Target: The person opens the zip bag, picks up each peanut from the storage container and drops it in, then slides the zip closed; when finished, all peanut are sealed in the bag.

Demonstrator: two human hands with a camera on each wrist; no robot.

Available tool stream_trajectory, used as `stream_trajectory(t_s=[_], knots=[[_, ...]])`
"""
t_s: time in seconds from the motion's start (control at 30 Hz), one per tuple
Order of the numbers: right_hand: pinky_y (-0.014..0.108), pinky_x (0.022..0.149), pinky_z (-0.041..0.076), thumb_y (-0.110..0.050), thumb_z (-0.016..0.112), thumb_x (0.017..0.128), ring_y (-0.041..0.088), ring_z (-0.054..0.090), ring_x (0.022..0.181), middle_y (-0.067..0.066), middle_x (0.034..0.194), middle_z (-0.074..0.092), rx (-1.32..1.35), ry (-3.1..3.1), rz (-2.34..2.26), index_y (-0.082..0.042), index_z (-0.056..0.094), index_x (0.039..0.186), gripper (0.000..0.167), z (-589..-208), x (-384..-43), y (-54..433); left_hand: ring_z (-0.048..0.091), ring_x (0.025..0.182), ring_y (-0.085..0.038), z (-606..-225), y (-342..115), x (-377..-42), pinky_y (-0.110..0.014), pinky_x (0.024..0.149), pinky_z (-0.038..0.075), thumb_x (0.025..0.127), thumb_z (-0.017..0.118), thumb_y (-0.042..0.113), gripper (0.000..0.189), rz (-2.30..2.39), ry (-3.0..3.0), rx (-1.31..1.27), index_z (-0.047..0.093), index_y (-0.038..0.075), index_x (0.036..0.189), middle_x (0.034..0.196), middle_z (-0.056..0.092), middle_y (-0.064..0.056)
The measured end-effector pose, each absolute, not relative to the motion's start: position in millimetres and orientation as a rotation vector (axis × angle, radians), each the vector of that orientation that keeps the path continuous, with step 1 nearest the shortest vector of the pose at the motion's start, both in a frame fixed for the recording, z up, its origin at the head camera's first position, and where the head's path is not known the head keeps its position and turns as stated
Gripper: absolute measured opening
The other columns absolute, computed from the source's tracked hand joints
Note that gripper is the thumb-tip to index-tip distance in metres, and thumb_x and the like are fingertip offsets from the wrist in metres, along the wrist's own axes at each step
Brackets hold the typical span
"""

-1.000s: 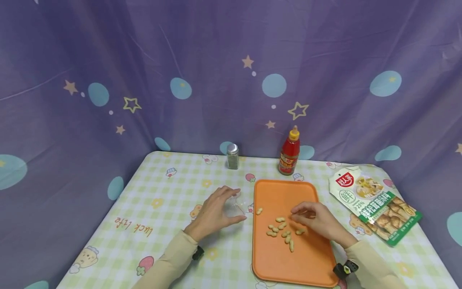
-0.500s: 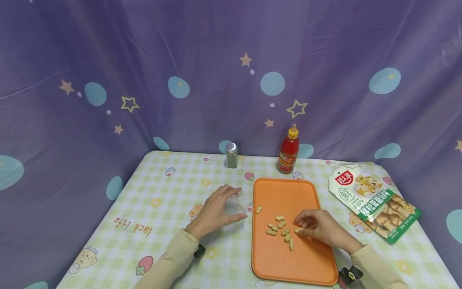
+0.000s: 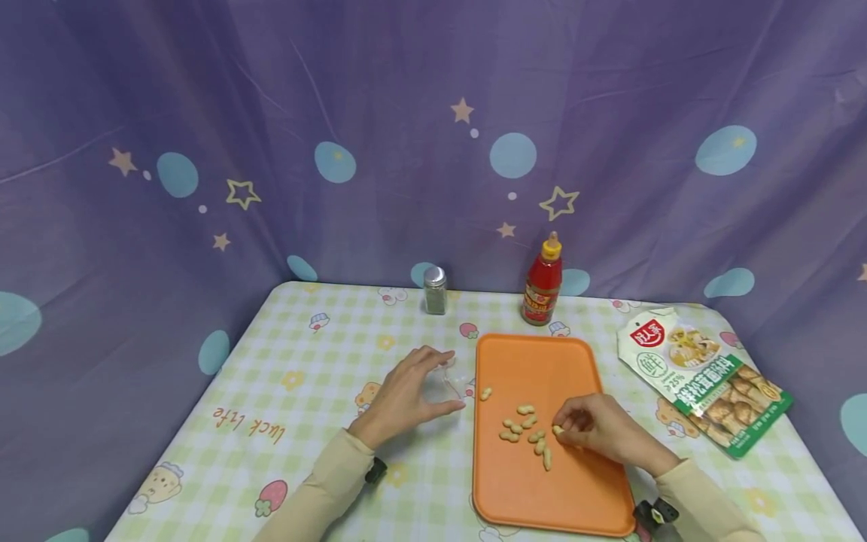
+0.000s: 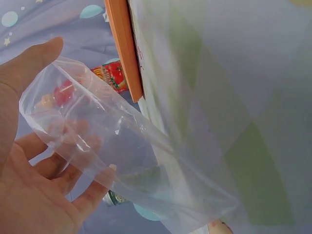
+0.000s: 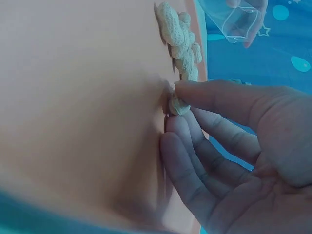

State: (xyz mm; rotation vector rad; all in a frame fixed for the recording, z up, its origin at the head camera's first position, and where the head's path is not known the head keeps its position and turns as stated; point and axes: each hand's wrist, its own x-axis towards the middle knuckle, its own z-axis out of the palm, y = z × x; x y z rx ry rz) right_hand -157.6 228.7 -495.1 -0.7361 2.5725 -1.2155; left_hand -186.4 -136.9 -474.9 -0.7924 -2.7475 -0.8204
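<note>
A clear plastic bag (image 4: 112,131) stands with its mouth spread between the thumb and curled fingers of my left hand (image 3: 406,395), left of the orange tray (image 3: 515,504). My right hand (image 3: 599,429) is low over the tray's right half. Between its thumb and fingers it pinches a peanut (image 5: 178,105), partly hidden in the head view. Several other peanuts (image 3: 530,423) lie loosely grouped on the tray, left of that hand. A lone peanut (image 3: 485,394) sits by the tray's left rim.
Behind the tray stands a red sauce bottle (image 3: 542,290) with a yellow cap. A small glass shaker (image 3: 436,293) with a metal lid is further left. A green and white food packet (image 3: 704,380) lies at the right, on the checkered tablecloth (image 3: 325,376).
My right hand has moved slightly right and towards me, down to the peanut at the right of the group, and now pinches it. My left hand keeps its place with the plastic bag.
</note>
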Motion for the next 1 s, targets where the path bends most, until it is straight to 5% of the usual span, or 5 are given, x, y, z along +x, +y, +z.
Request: stream_trajectory(t_s=[1.0], knots=[[0.026, 0.079, 0.058, -0.019, 0.078, 0.094, 0.010, 0.069, 0.086, -0.003, 0.094, 0.075, -0.666, 2.565, -1.460, -0.016, 0.074, 0.103, 0.009, -474, -189, 134, 0.061, 0.119, -0.015, -474, -137, -186, -0.038, 0.103, 0.055, 0.078, 0.090, 0.051, 0.081, -0.845, -2.739, -0.821, 0.062, 0.016, 0.145, 0.129, 0.065, 0.005]])
